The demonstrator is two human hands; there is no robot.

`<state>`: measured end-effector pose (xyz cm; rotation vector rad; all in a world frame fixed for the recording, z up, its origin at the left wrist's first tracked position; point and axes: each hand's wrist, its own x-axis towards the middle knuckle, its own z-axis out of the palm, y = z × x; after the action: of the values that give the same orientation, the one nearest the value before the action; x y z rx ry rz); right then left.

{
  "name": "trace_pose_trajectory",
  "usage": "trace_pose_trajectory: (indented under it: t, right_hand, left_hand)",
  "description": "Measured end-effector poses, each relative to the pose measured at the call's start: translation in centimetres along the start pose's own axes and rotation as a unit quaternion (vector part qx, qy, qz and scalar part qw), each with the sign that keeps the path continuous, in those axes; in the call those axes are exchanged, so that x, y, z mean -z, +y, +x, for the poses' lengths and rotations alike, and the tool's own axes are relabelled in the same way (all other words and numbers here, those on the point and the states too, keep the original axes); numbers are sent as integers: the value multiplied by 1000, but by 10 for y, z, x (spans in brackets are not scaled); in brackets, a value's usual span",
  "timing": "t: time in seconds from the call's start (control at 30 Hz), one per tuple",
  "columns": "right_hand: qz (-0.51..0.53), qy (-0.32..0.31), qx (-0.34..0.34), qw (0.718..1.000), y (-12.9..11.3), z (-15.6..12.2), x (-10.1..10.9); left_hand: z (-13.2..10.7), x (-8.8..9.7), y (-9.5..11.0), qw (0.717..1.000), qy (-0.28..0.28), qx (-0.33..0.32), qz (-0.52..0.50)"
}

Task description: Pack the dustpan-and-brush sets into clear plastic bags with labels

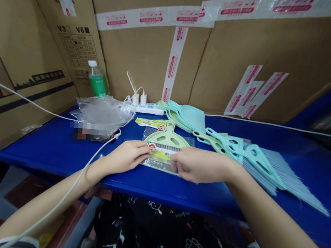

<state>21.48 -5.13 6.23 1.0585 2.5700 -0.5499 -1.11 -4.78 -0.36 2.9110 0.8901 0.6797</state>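
Observation:
A pale green dustpan and brush set [169, 139] lies in front of me with a clear plastic bag [191, 141] about it. Grey bristles show across its middle. Over them lies a yellow-green and white label card [162, 154] with printed characters. My left hand [132, 155] has its fingertips and thumb closed at the card's left end. At the right end, my right hand [196, 164] is closed with curled fingers, which cover that end of the card. Whether the card is inside or on top of the bag, I cannot tell.
More label cards [151, 122] lie behind the set. Blue and green dustpans [191, 116] and blue brushes [261, 167] are piled to the right. Clear bags [101, 112], a green bottle [98, 80] and a power strip [148, 108] stand at the back. A white cable [85, 167] crosses my left arm.

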Motion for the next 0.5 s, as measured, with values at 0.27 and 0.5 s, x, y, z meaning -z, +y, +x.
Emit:
trace_pose_trajectory:
  t: [0.27,0.5]
  right_hand:
    - [51,66,-88,993,14,0,-5]
    - [-18,120,-145,982,13,5,-14]
  left_hand:
    - [0,-5,0,1000,2,22,11]
    - [4,-9,2,998,-3,41,42]
